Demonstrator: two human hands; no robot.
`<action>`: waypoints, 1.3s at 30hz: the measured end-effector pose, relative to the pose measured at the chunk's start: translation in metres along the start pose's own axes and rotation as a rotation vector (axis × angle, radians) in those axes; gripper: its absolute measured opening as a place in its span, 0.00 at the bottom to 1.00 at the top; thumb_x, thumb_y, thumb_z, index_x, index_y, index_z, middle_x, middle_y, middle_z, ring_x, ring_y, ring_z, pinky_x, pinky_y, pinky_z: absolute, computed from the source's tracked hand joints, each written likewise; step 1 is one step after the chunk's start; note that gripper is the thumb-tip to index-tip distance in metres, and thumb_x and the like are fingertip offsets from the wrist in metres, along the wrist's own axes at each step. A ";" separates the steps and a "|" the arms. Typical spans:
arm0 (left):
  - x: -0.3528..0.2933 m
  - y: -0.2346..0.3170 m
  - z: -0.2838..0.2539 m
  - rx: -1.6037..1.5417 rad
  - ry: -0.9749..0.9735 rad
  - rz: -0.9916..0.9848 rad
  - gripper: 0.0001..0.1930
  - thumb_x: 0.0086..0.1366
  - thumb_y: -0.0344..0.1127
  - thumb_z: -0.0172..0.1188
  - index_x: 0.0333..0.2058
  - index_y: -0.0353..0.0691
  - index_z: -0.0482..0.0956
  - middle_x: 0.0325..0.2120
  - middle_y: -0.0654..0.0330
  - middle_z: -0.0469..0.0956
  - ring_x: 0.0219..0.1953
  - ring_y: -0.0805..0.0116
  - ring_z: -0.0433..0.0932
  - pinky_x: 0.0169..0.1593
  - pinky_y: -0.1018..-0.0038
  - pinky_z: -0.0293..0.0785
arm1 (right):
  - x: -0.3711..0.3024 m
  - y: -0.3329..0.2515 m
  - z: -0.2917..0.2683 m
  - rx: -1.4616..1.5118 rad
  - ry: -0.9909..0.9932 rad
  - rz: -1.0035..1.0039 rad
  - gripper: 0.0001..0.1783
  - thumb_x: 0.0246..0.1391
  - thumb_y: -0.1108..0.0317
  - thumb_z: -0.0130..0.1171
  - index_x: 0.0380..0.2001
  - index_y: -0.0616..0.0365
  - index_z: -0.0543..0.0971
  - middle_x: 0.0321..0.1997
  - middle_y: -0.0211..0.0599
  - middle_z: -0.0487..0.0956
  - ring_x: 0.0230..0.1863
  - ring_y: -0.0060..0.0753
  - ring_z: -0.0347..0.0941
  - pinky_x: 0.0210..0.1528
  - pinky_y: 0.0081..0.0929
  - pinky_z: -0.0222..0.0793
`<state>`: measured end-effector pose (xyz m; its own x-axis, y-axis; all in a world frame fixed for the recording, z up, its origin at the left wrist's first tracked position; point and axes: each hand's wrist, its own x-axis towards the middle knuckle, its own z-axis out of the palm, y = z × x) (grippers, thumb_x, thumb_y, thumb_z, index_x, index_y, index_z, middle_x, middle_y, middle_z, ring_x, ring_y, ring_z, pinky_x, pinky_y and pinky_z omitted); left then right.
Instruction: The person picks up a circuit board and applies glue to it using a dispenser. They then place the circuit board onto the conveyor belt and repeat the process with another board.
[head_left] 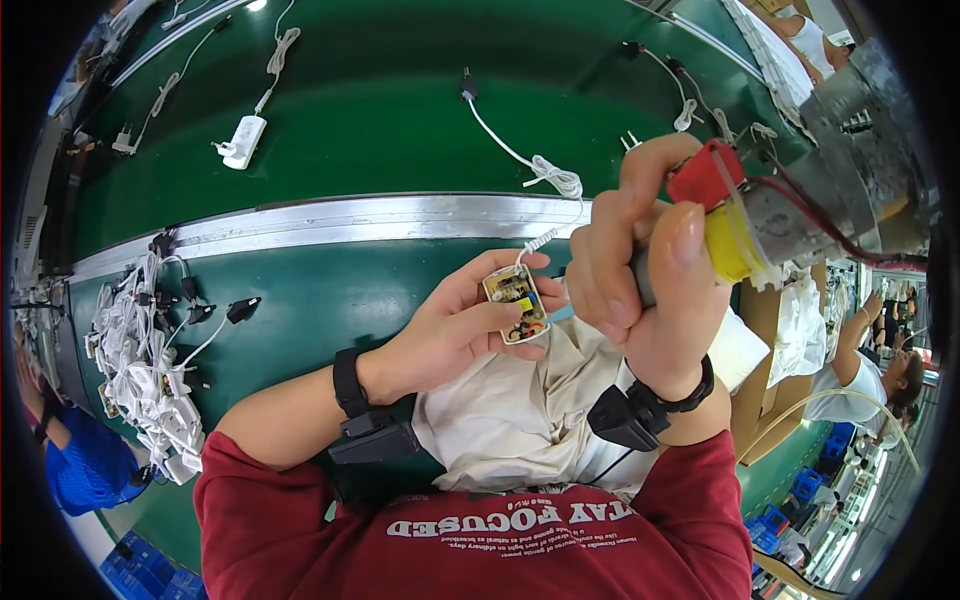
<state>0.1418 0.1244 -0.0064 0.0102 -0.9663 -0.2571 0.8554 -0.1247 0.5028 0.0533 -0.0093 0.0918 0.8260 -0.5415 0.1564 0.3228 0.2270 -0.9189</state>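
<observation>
Leftward, a tangled heap of white corded adapters lies on the green tabletop; beyond the metal rail sits a white plug-in adapter; the left hand has its grip closed around an opened adapter, thumb over the exposed components, white cord leaving its far end; below spreads a cream cloth; the right hand has its grip wrapped around a grey cylindrical tool with yellow band and red part.

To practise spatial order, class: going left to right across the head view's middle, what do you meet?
Pile of white power adapters, black left wristband, opened adapter with exposed circuit board, right hand, cardboard box.
</observation>
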 end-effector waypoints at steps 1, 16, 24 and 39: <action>0.000 0.000 -0.001 0.002 -0.006 0.001 0.21 0.67 0.25 0.43 0.59 0.41 0.58 0.53 0.55 0.68 0.56 0.65 0.68 0.49 0.67 0.77 | 0.000 0.002 -0.001 0.076 0.042 0.010 0.17 0.57 0.59 0.55 0.36 0.62 0.65 0.19 0.23 0.66 0.13 0.10 0.56 0.14 0.12 0.49; 0.005 0.001 -0.001 -0.046 0.000 0.022 0.22 0.67 0.26 0.44 0.59 0.40 0.57 0.54 0.53 0.66 0.56 0.63 0.69 0.51 0.65 0.76 | 0.008 0.003 -0.006 -0.148 -0.029 0.010 0.24 0.59 0.44 0.45 0.36 0.56 0.59 0.08 0.25 0.59 0.06 0.15 0.49 0.09 0.17 0.43; 0.010 0.000 -0.007 -0.187 -0.052 0.004 0.23 0.68 0.33 0.43 0.60 0.39 0.53 0.56 0.53 0.62 0.57 0.60 0.67 0.57 0.58 0.68 | 0.002 0.021 -0.015 -0.023 -0.072 -0.006 0.21 0.56 0.52 0.53 0.36 0.61 0.65 0.14 0.24 0.64 0.14 0.12 0.56 0.16 0.15 0.50; 0.015 0.001 -0.013 -0.204 -0.033 -0.006 0.24 0.68 0.35 0.44 0.60 0.38 0.52 0.55 0.53 0.62 0.55 0.59 0.68 0.58 0.57 0.67 | 0.008 0.032 -0.020 0.018 -0.030 -0.015 0.16 0.56 0.58 0.55 0.32 0.62 0.69 0.22 0.27 0.68 0.19 0.13 0.59 0.21 0.15 0.53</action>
<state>0.1493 0.1122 -0.0209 -0.0094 -0.9730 -0.2307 0.9425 -0.0857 0.3229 0.0608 -0.0224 0.0563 0.8346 -0.5202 0.1810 0.3430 0.2337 -0.9098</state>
